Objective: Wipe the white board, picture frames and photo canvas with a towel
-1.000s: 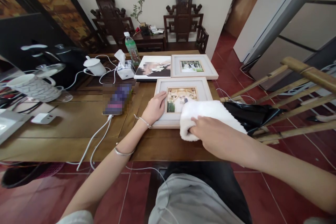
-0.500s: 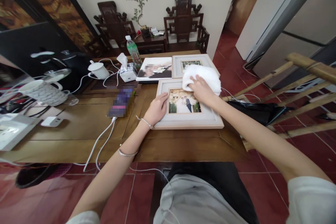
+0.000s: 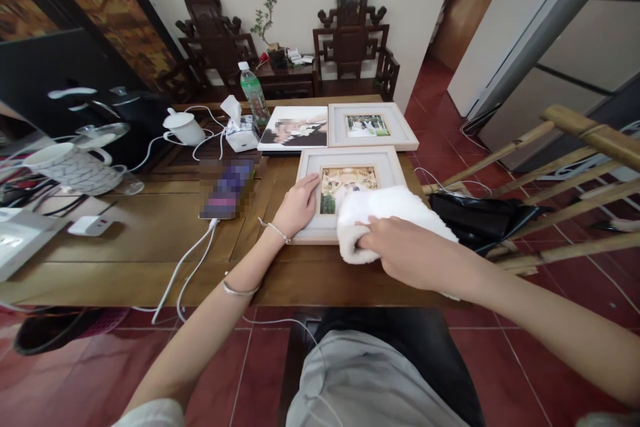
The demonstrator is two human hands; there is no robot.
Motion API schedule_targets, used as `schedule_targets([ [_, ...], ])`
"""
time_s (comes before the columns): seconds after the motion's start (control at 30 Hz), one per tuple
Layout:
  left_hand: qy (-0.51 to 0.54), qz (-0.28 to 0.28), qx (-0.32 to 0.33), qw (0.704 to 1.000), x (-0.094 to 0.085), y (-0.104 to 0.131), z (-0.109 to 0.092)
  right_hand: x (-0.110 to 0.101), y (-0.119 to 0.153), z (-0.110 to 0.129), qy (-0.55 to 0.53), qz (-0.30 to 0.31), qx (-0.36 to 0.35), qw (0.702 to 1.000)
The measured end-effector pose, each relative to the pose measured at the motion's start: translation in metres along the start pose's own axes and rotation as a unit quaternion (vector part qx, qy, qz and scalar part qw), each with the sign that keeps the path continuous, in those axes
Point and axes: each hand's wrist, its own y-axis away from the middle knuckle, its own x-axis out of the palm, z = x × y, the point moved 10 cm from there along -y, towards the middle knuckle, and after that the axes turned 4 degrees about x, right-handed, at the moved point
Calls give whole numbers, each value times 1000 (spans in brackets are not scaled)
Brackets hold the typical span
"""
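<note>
A pale-edged picture frame (image 3: 313, 163) lies flat near the front of the wooden table (image 3: 300, 280). My left hand (image 3: 296, 205) rests on its left side, fingers stretched out on the border. In my right hand (image 3: 400, 243) is a folded white towel (image 3: 395, 207), gripped at its near edge. The towel lies over the frame's lower right part and hides that corner. Behind it are a second picture frame (image 3: 367, 125) and, to its left, a photo panel (image 3: 295, 128).
Left of the frames stand a green-labelled bottle (image 3: 254, 92), a tissue box (image 3: 243, 133), a phone (image 3: 227, 190) on a white cable, a lidded cup (image 3: 183, 125) and a patterned mug (image 3: 75, 167). A bamboo chair (image 3: 565, 193) stands at the right.
My right hand has drawn the towel from the frame's upper right toward me, down to its lower right, uncovering the second frame's picture. My left hand stays on the frame.
</note>
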Motion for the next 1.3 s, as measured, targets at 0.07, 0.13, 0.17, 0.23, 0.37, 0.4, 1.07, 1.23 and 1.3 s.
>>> schedule_targets([
  [0.07, -2, 2, 0, 1000, 0, 0, 0, 2, -11, -11, 1, -29, 14, 999],
  [0.13, -7, 6, 1, 1000, 0, -1, 0, 3, -30, -33, 18, -68, 34, 997],
  [0.17, -9, 7, 2, 1000, 0, -1, -1, 2, -40, -47, 31, -89, 45, 995],
  [0.23, -10, 10, 4, 1000, 0, -1, -1, -5, -62, -79, 63, -129, 72, 987],
  [0.37, -7, 10, 13, 1000, -2, -2, -3, -22, -97, -128, 127, -165, 119, 971],
  [0.4, -6, 10, 14, 1000, -3, -2, -3, -22, -103, -131, 140, -160, 121, 970],
  [1.07, -2, 9, -6, 1000, 1, -1, 2, 4, -63, -32, 47, -66, 14, 997],
  [1.23, 3, 11, 5, 1000, -1, -2, 0, -13, -117, -100, 127, -149, 74, 978],
  [1.3, 4, 12, 8, 1000, -1, -3, -1, -16, -129, -108, 144, -152, 80, 975],
])
